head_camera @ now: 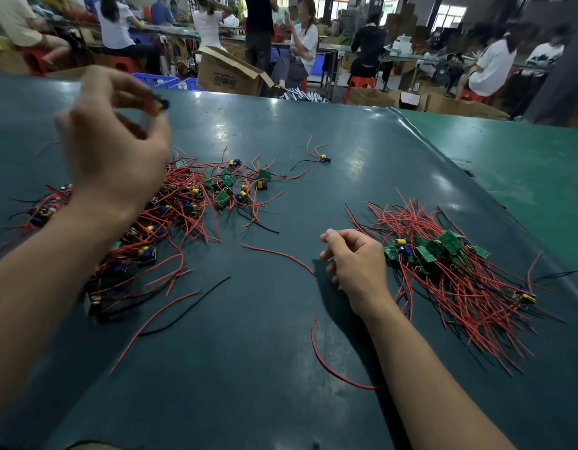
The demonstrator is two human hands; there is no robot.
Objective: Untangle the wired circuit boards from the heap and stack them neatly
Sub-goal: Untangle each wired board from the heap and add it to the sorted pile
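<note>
A tangled heap of small green circuit boards with red and black wires [183, 203] spreads over the left and middle of the dark green table [248, 352]. My left hand [115, 147] is raised above the heap and pinches a blurred circuit board [157, 105] with yellow and blue parts. A sorted pile of boards [443, 254], wires fanned toward the right, lies at the right. My right hand [356, 264] rests on the table just left of that pile, fingers loosely curled, holding nothing.
One lone board with wires [323, 159] lies beyond the heap. Loose red wires [333, 368] and a black wire [190, 306] lie in the middle. Past the far edge stand a cardboard box [229, 73], blue crates and several seated people.
</note>
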